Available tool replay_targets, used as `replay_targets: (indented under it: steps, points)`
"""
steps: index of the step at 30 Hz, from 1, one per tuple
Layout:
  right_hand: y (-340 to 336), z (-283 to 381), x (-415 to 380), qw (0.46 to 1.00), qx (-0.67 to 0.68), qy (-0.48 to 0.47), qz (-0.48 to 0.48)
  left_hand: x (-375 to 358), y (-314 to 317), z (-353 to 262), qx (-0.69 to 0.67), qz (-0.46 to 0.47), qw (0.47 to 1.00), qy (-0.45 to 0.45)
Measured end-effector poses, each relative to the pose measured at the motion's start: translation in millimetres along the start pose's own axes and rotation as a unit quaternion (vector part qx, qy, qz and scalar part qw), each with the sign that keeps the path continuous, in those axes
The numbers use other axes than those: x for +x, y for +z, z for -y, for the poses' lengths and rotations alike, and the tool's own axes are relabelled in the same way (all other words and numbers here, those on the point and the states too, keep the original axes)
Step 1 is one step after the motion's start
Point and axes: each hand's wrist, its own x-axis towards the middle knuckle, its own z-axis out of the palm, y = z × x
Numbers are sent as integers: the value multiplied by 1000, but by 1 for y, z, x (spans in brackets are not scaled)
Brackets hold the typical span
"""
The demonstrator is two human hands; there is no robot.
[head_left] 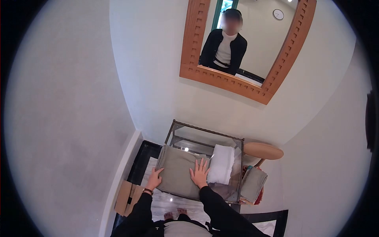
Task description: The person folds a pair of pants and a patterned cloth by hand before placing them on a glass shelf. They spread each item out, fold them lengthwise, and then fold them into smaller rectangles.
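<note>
A folded grey-green cloth [177, 170] lies on the left part of a glass-topped table [189, 133] with a dark metal frame. My left hand [154, 179] is at the cloth's left edge, closed on it with the thumb on top; its other fingers are partly hidden. Flat on the right side of the same cloth rests my right hand [200, 173], its fingers spread and holding nothing. Just right of that hand is a folded white cloth [221, 164]. A darker grey piece of fabric [222, 190] shows below the white one.
Right of the table stands a chair with a tan backrest [263, 151], and more folded cloths [253, 185] are stacked on it. Cardboard [125, 197] leans by the left wall. A wood-framed mirror [225, 85] hangs above, reflecting a person.
</note>
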Motion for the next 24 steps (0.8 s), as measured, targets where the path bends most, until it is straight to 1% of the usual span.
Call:
replay_targets:
  steps: [3,6,8,9,11,12,14,15,17,18,21,22,24]
  points:
    - [2,3,-1,1000,-1,5,-7,-4,-6,-32,40,-54,998,17]
    - [3,2,-1,1000,-10,4,-9,-13,-2,-38,146,-95,984,34]
    - [3,1,0,1000,-4,0,-9,-15,13,-25,172,-67,983,4]
    - [0,1,0,1000,22,3,4,-14,17,-23,185,-53,981,-10]
    - [-9,-3,2,997,73,6,28,-10,27,-22,293,-79,953,-2]
    - [-13,-5,0,994,112,1,6,-10,34,-21,345,-90,934,2]
    - [-17,-8,-9,981,191,-9,-33,-15,19,-38,396,-74,913,67]
    - [-20,-8,-16,976,211,6,-46,-17,11,-45,420,-63,900,96]
    - [-28,-5,-38,965,252,37,-62,-18,11,-42,406,-54,898,160]
    - [-36,1,-51,971,218,55,-82,-22,12,-36,398,-46,897,187]
    - [-44,5,-81,952,269,132,-70,-23,11,-23,373,-46,902,210]
    - [-41,4,-88,937,299,177,-49,-19,10,-24,376,-48,902,207]
    - [-40,5,-104,924,335,182,-29,-22,11,-25,380,-47,901,205]
